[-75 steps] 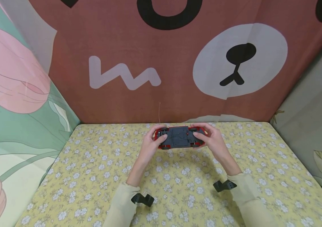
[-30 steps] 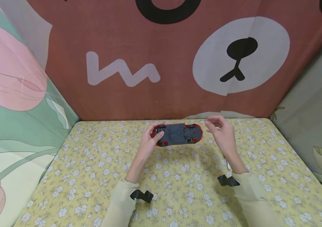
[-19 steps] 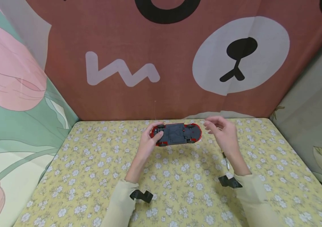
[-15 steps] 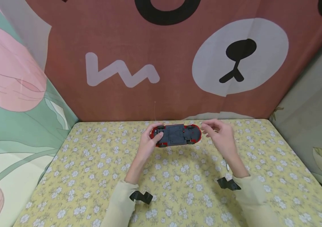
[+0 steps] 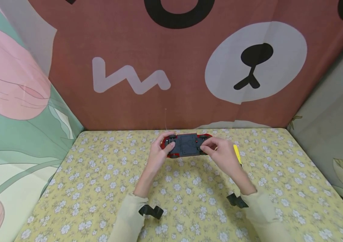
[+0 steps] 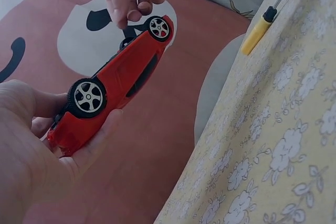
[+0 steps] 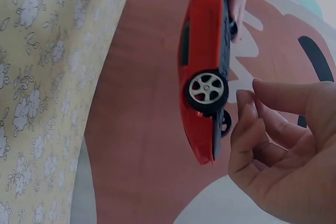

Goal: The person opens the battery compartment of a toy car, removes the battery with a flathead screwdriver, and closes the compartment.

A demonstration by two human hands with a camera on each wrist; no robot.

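My left hand (image 5: 158,153) grips one end of a red toy car (image 5: 188,145), thumb across its dark underside, which faces the head camera. The left wrist view shows the car's (image 6: 121,80) red side and silver-spoked wheels. Over the car's other end is my right hand (image 5: 221,154), thumb and forefinger tips drawn together above the underside. In the right wrist view that hand (image 7: 286,145) has curled fingers and stands slightly apart from the car (image 7: 205,51); whether something tiny sits between the fingertips cannot be made out. A yellow-handled screwdriver (image 6: 258,31) lies on the tablecloth, partly behind my right arm in the head view.
A yellow flowered cloth (image 5: 123,188) covers the table, with the car held above it. Behind the far edge hangs a brown bear-print curtain (image 5: 129,111). Printed fabric hangs at both sides.
My right hand first released the car's end and drew back to the right, then came back left over the underside. The screwdriver's yellow handle came into view. My left hand kept its grip.
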